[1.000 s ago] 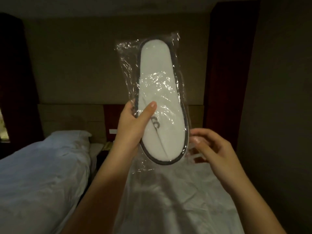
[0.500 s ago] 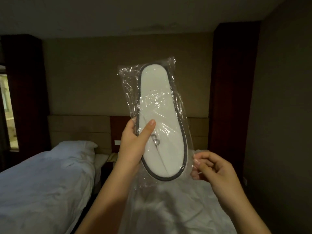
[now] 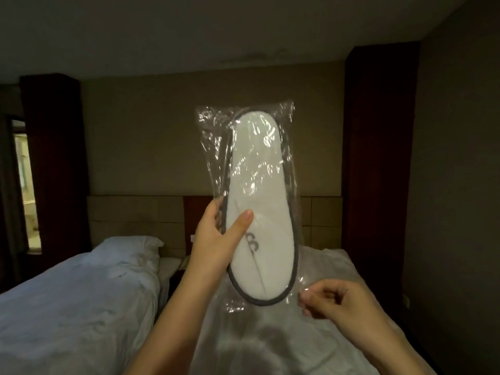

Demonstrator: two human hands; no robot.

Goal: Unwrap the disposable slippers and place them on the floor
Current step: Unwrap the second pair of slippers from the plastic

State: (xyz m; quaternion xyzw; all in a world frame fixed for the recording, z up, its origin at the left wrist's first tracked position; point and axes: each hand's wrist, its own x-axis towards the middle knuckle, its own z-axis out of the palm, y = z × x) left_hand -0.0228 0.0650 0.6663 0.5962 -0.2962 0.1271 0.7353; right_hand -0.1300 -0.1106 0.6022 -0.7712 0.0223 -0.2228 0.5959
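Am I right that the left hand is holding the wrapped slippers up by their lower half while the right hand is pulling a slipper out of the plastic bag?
Not quite. The head view shows the slippers fully inside the plastic bag; the right hand only pinches the bag's loose bottom edge. The left hand does hold them up by the lower half.

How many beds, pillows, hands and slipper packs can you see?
Beds: 2, left bed and right bed
Pillows: 1, pillow
Hands: 2, left hand and right hand
Slipper packs: 1, slipper pack
Total: 6
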